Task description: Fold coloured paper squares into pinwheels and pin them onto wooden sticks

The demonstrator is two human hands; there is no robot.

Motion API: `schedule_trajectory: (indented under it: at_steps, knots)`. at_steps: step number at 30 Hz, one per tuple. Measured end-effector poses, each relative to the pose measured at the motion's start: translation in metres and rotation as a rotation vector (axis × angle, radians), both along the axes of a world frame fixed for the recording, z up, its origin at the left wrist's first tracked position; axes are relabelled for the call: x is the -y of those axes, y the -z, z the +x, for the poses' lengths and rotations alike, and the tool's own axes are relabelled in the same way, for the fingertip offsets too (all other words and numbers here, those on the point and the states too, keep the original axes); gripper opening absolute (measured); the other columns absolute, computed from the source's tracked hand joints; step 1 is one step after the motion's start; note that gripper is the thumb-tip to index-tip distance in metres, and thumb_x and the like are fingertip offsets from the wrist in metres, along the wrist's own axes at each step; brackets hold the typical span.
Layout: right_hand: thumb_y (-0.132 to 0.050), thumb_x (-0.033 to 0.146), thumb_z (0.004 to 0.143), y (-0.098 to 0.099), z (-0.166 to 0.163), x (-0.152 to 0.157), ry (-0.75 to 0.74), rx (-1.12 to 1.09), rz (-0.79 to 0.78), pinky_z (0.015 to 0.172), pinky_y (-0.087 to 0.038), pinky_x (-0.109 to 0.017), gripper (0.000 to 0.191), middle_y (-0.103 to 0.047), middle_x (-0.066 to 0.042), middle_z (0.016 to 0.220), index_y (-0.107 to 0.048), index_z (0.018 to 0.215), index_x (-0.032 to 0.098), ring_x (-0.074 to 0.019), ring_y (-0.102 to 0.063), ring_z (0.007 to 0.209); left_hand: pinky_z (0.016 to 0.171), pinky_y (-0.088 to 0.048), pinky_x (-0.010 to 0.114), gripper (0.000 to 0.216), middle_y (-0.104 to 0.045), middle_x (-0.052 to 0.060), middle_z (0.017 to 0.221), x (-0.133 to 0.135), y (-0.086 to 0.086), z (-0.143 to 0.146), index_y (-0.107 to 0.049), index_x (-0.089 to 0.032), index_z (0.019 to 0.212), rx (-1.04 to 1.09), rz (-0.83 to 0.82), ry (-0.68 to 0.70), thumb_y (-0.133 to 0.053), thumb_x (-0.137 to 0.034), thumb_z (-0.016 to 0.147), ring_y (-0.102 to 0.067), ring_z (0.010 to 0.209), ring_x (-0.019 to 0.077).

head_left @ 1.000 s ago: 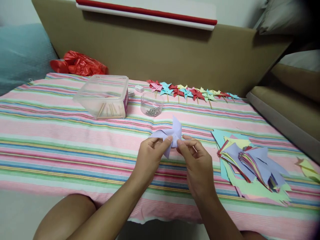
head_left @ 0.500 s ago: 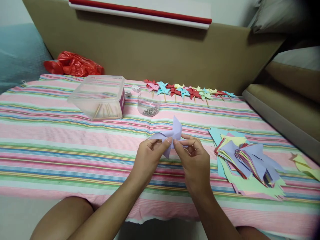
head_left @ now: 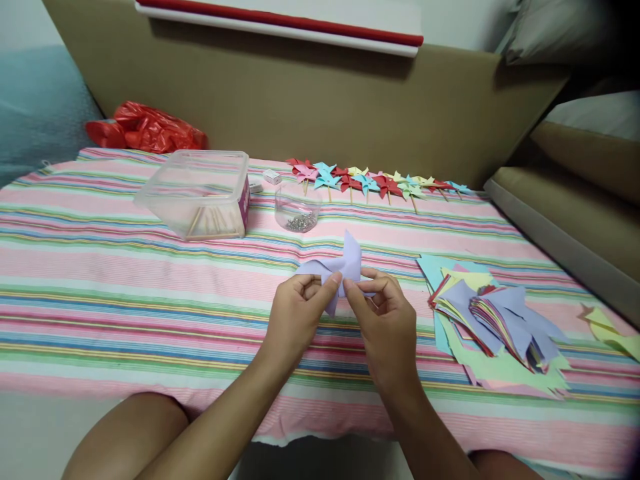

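A lilac paper pinwheel [head_left: 351, 257] is held between both hands above the striped cloth, one blade pointing up and another to the left. My left hand [head_left: 303, 303] is closed on its left side, with the thumb near the centre. Pinching the other side, my right hand [head_left: 385, 310] has its thumb close to the left thumb. Fingers cover part of the paper, and whether a pin sits at its middle I cannot make out. No stick shows on this pinwheel.
Beyond the hands stand a clear round tub [head_left: 300, 217] of small metal pins and a clear plastic box [head_left: 200, 193] with wooden sticks. Finished pinwheels on sticks [head_left: 367, 183] lie along the back. Cut coloured paper [head_left: 500, 327] is piled at right; a red plastic bag [head_left: 155, 130] lies back left.
Both hands and the lilac pinwheel have shifted very slightly to the left. The grip on the paper looks the same.
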State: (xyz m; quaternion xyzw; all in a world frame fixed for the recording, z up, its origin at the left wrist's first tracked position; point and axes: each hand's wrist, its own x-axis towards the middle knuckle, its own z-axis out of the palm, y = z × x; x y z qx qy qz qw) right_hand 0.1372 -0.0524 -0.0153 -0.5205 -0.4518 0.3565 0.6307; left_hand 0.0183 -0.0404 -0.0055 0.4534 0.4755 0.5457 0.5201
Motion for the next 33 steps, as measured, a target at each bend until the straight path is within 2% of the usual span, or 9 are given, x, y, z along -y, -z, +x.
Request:
schedule_trajectory:
  at_steps: [5,7,10,13,17,20,23,27,33]
  knots:
    - [-0.079,0.032,0.081,-0.009,0.015,0.000,-0.114,0.371,0.172,0.090,-0.058,-0.042,0.017,-0.058,-0.010,0.126,-0.070,0.094,0.023,-0.0265,-0.061,0.118,0.060,-0.040,0.023,0.031,-0.053,-0.002,0.067,-0.005,-0.002,-0.007,-0.065,-0.016,0.073,0.196,-0.045,0.010,-0.077,-0.043,0.082,-0.045,0.062,0.0106]
    - [-0.077,0.028,0.084,-0.015,0.022,0.000,-0.123,0.547,0.262,0.096,-0.055,-0.046,0.013,-0.060,-0.010,0.126,-0.071,0.095,0.024,-0.0265,-0.060,0.121,0.059,-0.039,0.023,0.031,-0.053,-0.002,0.067,-0.006,-0.003,-0.010,-0.065,-0.016,0.073,0.229,-0.070,0.028,-0.079,-0.043,0.080,-0.046,0.061,0.0108]
    - [-0.073,0.025,0.088,-0.021,0.030,-0.001,-0.124,0.634,0.336,0.100,-0.053,-0.045,0.003,-0.062,-0.009,0.123,-0.071,0.091,0.025,-0.0255,-0.060,0.123,0.058,-0.036,0.023,0.032,-0.053,-0.002,0.065,-0.009,-0.005,-0.012,-0.065,-0.016,0.070,0.197,-0.048,0.068,-0.079,-0.043,0.079,-0.045,0.060,0.0111]
    - [-0.073,0.028,0.088,-0.022,0.036,-0.003,-0.154,0.561,0.301,0.098,-0.054,-0.043,0.007,-0.060,-0.009,0.125,-0.070,0.094,0.025,-0.0254,-0.059,0.124,0.057,-0.034,0.024,0.034,-0.053,-0.002,0.064,-0.012,-0.008,-0.015,-0.065,-0.015,0.068,0.119,0.029,0.056,-0.078,-0.045,0.079,-0.045,0.061,0.0116]
    - [-0.066,0.038,0.092,-0.016,0.053,-0.011,-0.085,0.426,0.269,0.094,-0.056,-0.040,0.018,-0.060,-0.011,0.128,-0.067,0.103,0.024,-0.0235,-0.063,0.117,0.056,-0.031,0.024,0.036,-0.050,-0.003,0.061,-0.020,-0.010,-0.030,-0.063,-0.015,0.063,0.088,0.128,-0.086,-0.081,-0.043,0.074,-0.044,0.059,0.0109]
    - [-0.058,0.047,0.094,-0.015,0.070,-0.022,-0.065,0.616,0.139,0.088,-0.057,-0.037,0.026,-0.063,-0.012,0.126,-0.066,0.099,0.022,-0.0221,-0.067,0.107,0.056,-0.031,0.024,0.037,-0.049,-0.004,0.058,-0.025,-0.014,-0.053,-0.061,-0.015,0.059,0.117,0.180,-0.201,-0.084,-0.041,0.071,-0.044,0.058,0.0103]
    - [-0.061,0.049,0.091,-0.025,0.076,-0.040,-0.177,0.765,0.054,0.075,-0.058,-0.035,0.029,-0.072,-0.010,0.104,-0.068,0.090,0.020,-0.0212,-0.072,0.083,0.060,-0.037,0.024,0.031,-0.060,-0.002,0.064,-0.027,-0.023,-0.084,-0.069,-0.014,0.069,0.166,0.234,-0.325,-0.084,-0.041,0.071,-0.052,0.063,0.0122]
    - [-0.061,0.039,0.091,-0.050,0.049,-0.080,-0.311,0.958,0.043,0.070,-0.055,-0.034,0.021,-0.075,-0.006,0.088,-0.068,0.082,0.021,-0.0204,-0.070,0.073,0.066,-0.043,0.024,0.031,-0.070,0.001,0.077,-0.022,-0.038,-0.116,-0.075,-0.015,0.085,0.229,0.283,-0.462,-0.084,-0.041,0.071,-0.059,0.071,0.0147]
    - [-0.057,0.024,0.097,-0.074,-0.028,-0.173,-0.399,1.230,0.116,0.090,-0.053,-0.037,0.015,-0.073,-0.007,0.104,-0.070,0.094,0.017,-0.0202,-0.068,0.096,0.058,-0.040,0.022,0.028,-0.061,-0.002,0.066,-0.016,-0.049,-0.121,-0.072,-0.013,0.076,0.333,0.277,-0.565,-0.085,-0.037,0.072,-0.051,0.062,0.0103]
